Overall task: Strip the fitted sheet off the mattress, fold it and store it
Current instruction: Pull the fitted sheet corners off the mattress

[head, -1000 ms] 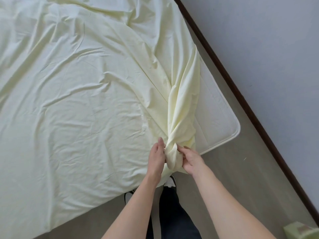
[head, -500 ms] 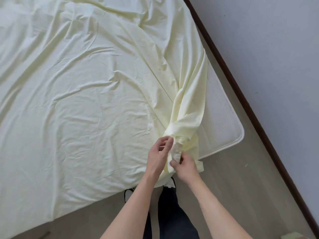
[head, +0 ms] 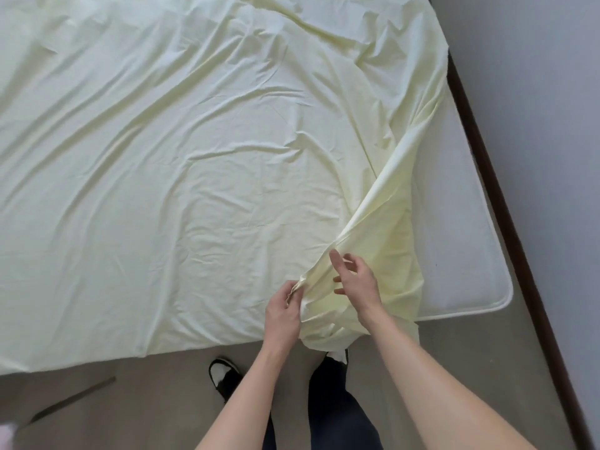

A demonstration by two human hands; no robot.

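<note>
While the left hand [head: 281, 315] pinches its corner, right hand [head: 355, 280] loose, the sheet [head: 194, 151] ridge runs up-right.

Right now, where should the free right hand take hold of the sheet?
Probably the raised fold just beyond the right hand, coming from the bare mattress side. There the sheet is already peeled off; the left hand pinches the corner.

A grey wall [head: 535, 76] meets a dark baseboard [head: 506, 203] above beige floor [head: 146, 414]; black-and-white slipper [head: 222, 376] below.
</note>
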